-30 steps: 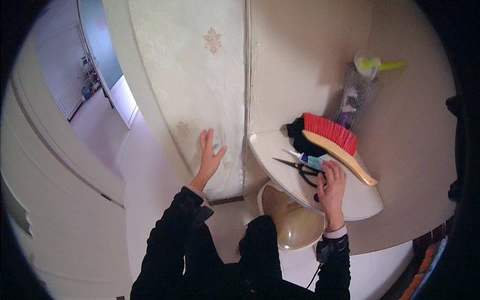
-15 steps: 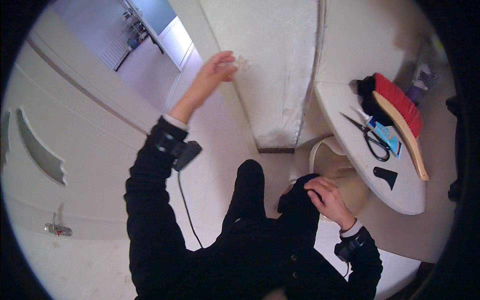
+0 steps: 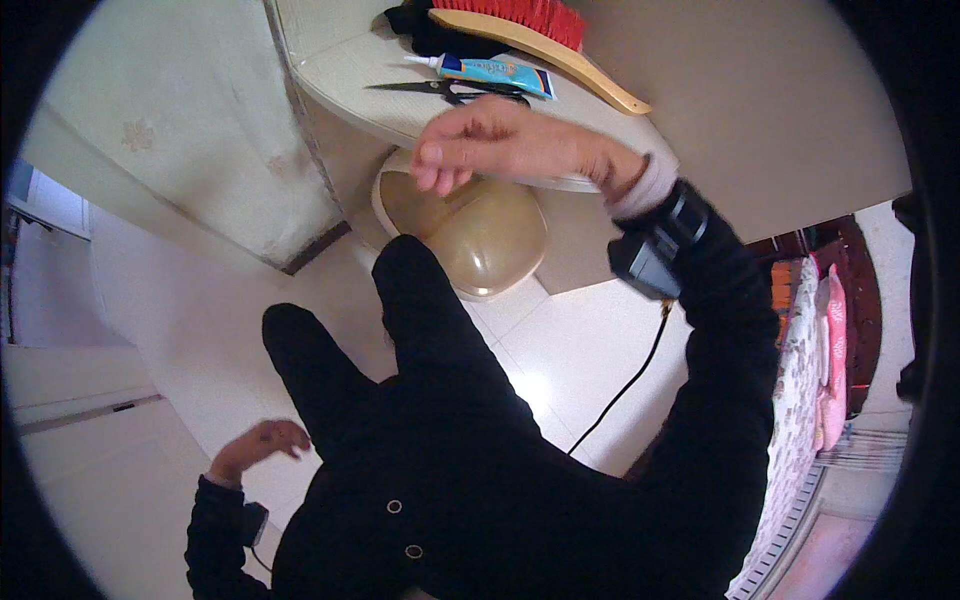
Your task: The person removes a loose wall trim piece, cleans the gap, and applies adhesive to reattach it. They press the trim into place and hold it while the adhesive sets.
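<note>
My right hand (image 3: 505, 145) is raised in front of the white shelf (image 3: 345, 85), its fingers loosely bent and apart, with nothing visible in them. It overlaps the handles of black scissors (image 3: 425, 88) lying there; whether it touches anything is unclear. Beyond the scissors lie a blue tube (image 3: 495, 73) with a white nozzle and a brush (image 3: 545, 40) with red bristles and a wooden handle. The small black flat piece seen earlier is out of sight, in the area behind my hand. Low beside my left leg, my left hand (image 3: 258, 448) hangs empty with fingers slightly bent.
Below the shelf stands a beige rounded bin (image 3: 490, 240) on the tiled floor (image 3: 525, 350). A pale wall column (image 3: 190, 130) rises at the far left. A bed with floral bedding (image 3: 795, 390) and a pink pillow (image 3: 832, 360) is at the right.
My view has turned to the right, bringing the bed into sight. My left hand has dropped from its raised position to beside my leg. My right hand has risen from my knee toward the shelf.
</note>
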The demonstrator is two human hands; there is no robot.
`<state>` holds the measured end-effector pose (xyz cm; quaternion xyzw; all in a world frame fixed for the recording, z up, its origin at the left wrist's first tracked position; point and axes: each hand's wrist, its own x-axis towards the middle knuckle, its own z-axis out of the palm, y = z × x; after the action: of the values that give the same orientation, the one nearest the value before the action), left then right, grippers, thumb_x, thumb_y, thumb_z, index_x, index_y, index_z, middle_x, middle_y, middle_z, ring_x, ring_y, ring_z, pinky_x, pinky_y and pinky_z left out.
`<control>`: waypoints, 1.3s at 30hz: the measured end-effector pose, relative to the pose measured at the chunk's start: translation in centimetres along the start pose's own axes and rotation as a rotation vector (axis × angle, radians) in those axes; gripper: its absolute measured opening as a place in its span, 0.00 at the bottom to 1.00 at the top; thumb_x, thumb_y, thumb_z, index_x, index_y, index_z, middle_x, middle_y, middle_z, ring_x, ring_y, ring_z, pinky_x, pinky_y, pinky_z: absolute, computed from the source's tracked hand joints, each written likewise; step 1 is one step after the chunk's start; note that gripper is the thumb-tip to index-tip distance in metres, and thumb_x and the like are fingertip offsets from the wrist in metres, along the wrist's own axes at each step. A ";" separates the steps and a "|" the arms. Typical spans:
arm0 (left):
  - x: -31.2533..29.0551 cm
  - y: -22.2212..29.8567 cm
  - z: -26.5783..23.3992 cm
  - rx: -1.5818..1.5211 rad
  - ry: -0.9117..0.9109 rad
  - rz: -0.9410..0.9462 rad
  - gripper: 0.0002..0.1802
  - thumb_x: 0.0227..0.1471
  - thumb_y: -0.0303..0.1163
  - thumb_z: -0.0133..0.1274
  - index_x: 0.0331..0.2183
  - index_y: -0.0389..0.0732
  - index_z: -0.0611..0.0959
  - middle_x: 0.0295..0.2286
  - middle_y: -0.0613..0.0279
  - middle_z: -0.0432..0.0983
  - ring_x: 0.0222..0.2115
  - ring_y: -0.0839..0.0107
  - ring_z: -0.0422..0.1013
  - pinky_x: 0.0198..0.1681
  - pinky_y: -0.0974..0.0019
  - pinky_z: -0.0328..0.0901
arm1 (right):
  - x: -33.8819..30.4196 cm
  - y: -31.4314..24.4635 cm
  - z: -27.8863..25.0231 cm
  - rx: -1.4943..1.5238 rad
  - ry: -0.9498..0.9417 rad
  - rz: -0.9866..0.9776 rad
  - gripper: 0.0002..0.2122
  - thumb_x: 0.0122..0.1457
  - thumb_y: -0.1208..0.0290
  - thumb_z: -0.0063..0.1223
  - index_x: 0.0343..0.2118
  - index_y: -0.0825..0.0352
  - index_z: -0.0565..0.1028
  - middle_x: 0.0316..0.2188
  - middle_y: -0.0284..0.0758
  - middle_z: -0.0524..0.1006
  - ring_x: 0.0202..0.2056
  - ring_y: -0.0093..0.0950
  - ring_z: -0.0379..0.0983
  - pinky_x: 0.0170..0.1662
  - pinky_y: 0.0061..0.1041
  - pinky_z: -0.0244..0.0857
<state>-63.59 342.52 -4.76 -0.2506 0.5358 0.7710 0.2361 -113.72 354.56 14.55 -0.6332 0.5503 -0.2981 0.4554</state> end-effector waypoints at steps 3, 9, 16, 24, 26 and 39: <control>-1.5 -4.5 1.7 0.230 -0.242 -0.272 0.14 0.55 0.37 0.55 0.42 0.41 0.81 0.43 0.56 0.75 0.45 0.62 0.71 0.51 0.60 0.65 | 0.2 -3.5 -2.8 -0.315 0.038 0.071 0.17 0.67 0.56 0.44 0.42 0.65 0.77 0.36 0.33 0.79 0.37 0.22 0.75 0.44 0.20 0.71; -8.0 -11.4 8.0 0.241 -0.352 -0.437 0.20 0.51 0.41 0.57 0.44 0.41 0.81 0.43 0.56 0.76 0.45 0.61 0.71 0.50 0.60 0.66 | -1.4 -7.7 -8.0 -0.516 0.271 0.021 0.18 0.65 0.56 0.47 0.48 0.66 0.75 0.41 0.37 0.78 0.43 0.27 0.75 0.52 0.25 0.68; -12.0 -15.6 13.9 0.284 -0.266 -0.360 0.26 0.47 0.45 0.59 0.46 0.41 0.80 0.44 0.55 0.77 0.45 0.61 0.72 0.49 0.60 0.66 | 0.2 -5.0 2.0 -0.389 0.445 0.286 0.16 0.65 0.59 0.48 0.48 0.67 0.72 0.38 0.38 0.75 0.39 0.26 0.71 0.45 0.27 0.66; -11.4 -15.9 11.7 0.666 -0.466 -0.522 0.42 0.38 0.59 0.63 0.51 0.44 0.77 0.46 0.54 0.76 0.44 0.60 0.72 0.48 0.59 0.67 | 3.0 -2.7 4.9 -0.347 -0.014 0.179 0.08 0.65 0.68 0.47 0.42 0.66 0.71 0.36 0.34 0.72 0.35 0.23 0.69 0.43 0.23 0.64; -13.2 -15.3 7.3 0.557 -0.464 -0.761 0.52 0.33 0.69 0.63 0.55 0.46 0.75 0.50 0.54 0.71 0.48 0.56 0.68 0.50 0.56 0.66 | 3.8 -1.9 5.5 -0.286 -0.066 0.201 0.07 0.65 0.69 0.48 0.41 0.66 0.71 0.36 0.34 0.72 0.35 0.23 0.69 0.44 0.23 0.64; -27.7 -1.6 -12.8 0.345 1.406 0.245 0.41 0.52 0.66 0.46 0.57 0.45 0.72 0.51 0.58 0.73 0.51 0.65 0.70 0.53 0.60 0.66 | 14.5 -1.2 22.9 -0.201 -0.635 -0.173 0.07 0.61 0.74 0.52 0.40 0.67 0.75 0.38 0.38 0.78 0.40 0.30 0.75 0.45 0.26 0.69</control>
<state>-39.69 328.28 7.96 -0.5835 0.6987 0.3537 -0.2149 -89.99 346.20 4.50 -0.7804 0.3519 -0.0680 0.5123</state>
